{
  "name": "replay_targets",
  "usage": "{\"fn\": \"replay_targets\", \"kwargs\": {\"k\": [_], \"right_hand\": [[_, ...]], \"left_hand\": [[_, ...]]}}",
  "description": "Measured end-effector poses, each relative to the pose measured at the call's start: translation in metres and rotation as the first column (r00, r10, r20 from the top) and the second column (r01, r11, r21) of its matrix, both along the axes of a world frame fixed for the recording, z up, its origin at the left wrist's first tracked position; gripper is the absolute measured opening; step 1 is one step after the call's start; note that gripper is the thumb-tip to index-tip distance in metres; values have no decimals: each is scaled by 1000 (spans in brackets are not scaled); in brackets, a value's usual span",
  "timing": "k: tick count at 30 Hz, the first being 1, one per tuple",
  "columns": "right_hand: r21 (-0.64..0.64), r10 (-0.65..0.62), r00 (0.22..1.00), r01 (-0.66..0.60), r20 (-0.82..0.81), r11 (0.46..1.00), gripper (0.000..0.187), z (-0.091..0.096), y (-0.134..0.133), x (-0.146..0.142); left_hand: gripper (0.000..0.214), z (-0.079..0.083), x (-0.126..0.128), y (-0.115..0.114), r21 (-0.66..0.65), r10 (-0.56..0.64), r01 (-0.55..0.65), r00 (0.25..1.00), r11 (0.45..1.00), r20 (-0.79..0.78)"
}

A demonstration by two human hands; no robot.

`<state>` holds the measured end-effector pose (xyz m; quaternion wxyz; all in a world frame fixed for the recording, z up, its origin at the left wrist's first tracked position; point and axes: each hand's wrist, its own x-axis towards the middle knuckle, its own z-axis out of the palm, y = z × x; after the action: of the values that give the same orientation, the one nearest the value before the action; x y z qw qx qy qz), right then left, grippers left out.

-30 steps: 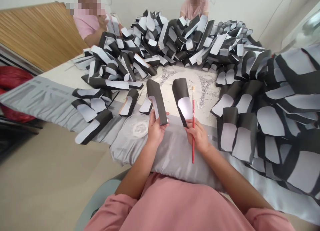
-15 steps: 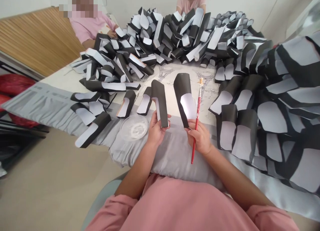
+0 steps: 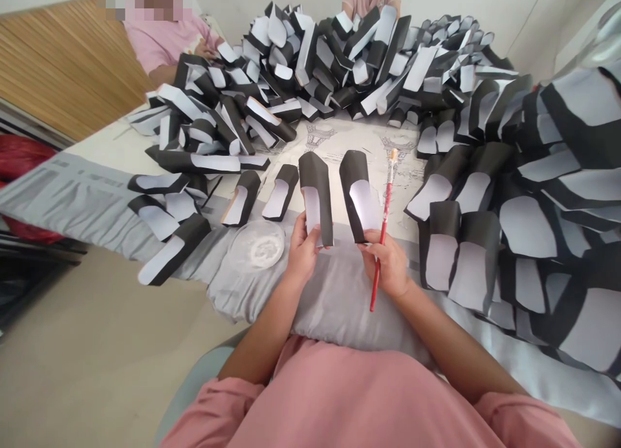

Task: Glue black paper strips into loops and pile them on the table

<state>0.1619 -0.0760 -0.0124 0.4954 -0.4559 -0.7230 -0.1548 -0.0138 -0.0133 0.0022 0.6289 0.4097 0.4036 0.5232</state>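
Both hands are closed in a grip, not spread: the left hand (image 3: 303,251) pinches a folded black-and-white paper shoe (image 3: 315,192) from below, and the right hand (image 3: 388,264) holds a second paper shoe (image 3: 353,189) by its lower edge. A red paintbrush (image 3: 387,205) sits in the right hand's fingers, its pale bristle tip pointing away from the person. Both shoes stand tilted, close together, above a grey cushion (image 3: 339,315) against the person's pink top. Just left of the left hand lies a clear plastic plate (image 3: 255,245) smeared with white. Beyond it, two more paper shoes (image 3: 241,199) lie on the table, over a sheet printed with Eiffel Towers (image 3: 317,138). Large heaps of paper shoes (image 3: 291,60) fill the far side and the right. Two co-workers in pink (image 3: 158,41) sit beyond the heaps.
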Motion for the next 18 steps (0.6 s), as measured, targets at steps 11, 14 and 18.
{"fn": "replay_targets", "kwargs": {"k": [11,14,18], "right_hand": [[-45,-119,977,128,175,991,18,6,2,2],[-31,-72,989,76,128,997,21,4,1,3],[4,-31,998,31,52,1000,28,5,1,4]], "left_hand": [[49,-11,-2,2,227,223,-162,935,960,-277],[47,-8,-6,3,359,388,-260,853,896,-350],[34,-2,-7,-2,539,565,-311,719,783,-406]]}}
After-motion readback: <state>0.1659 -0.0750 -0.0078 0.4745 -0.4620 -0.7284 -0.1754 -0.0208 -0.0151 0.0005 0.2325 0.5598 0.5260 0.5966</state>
